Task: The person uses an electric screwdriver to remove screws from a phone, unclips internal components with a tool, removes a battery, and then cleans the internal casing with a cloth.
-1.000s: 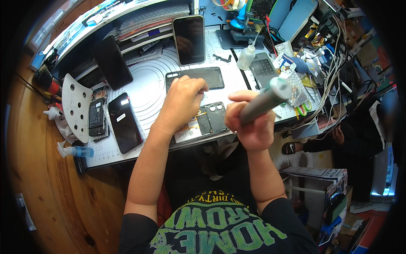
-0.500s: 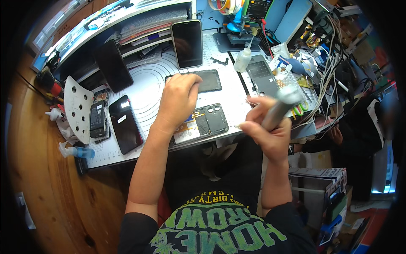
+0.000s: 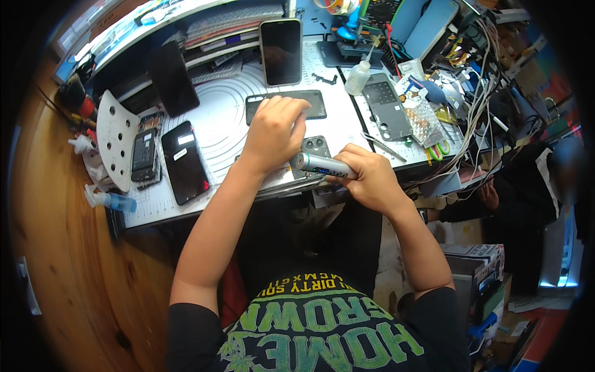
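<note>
My right hand (image 3: pixel 372 177) is wrapped round a silver electric screwdriver (image 3: pixel 328 166) with small lit marks on its side. The screwdriver lies nearly level, its end pointing left over an opened phone (image 3: pixel 316 147) whose camera rings show. Both hands and the tool hide much of that phone. My left hand (image 3: pixel 273 136) is above the phone's left part, its fingers curled together; whatever they may pinch is hidden. Just beyond the left fingers lies a dark flat phone panel (image 3: pixel 316 104) on the white mat.
On the left are a dark phone (image 3: pixel 185 162), an opened phone with its battery (image 3: pixel 145 155) and a blue spray bottle (image 3: pixel 111 199). A phone (image 3: pixel 281 53) stands at the back. To the right are a dropper bottle (image 3: pixel 357 77), a phone back (image 3: pixel 387 105), a thin metal tool (image 3: pixel 384 147) and tangled cables.
My right hand has moved left and turned, bringing the screwdriver from a raised position on the right down over the opened phone. The left hand stays near the same place, fingers curled.
</note>
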`<act>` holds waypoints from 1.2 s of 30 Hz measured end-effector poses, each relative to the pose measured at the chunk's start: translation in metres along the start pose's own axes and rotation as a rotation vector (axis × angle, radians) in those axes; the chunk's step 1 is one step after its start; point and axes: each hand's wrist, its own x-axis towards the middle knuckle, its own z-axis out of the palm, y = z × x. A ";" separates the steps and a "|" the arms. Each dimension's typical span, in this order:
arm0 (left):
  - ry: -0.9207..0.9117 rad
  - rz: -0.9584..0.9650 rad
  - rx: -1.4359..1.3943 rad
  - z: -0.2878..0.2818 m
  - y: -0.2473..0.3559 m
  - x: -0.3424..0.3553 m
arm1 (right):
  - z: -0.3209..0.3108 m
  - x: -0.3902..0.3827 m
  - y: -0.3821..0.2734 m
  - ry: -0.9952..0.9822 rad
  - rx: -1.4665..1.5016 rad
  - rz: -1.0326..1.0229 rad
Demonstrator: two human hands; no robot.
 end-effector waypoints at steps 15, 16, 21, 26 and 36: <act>0.040 0.039 0.034 0.004 -0.010 -0.003 | -0.003 -0.002 -0.006 -0.004 0.037 0.001; 0.022 0.020 0.040 0.003 -0.010 -0.004 | -0.001 0.000 -0.002 0.009 0.054 0.003; 0.050 0.020 0.025 0.007 -0.014 -0.008 | 0.000 0.003 -0.001 -0.027 -0.018 -0.025; 0.017 -0.026 0.034 0.006 -0.012 -0.008 | -0.002 0.003 0.000 -0.063 0.133 0.131; 0.003 -0.029 0.038 0.006 -0.011 -0.008 | 0.000 0.007 0.001 -0.068 -0.017 -0.064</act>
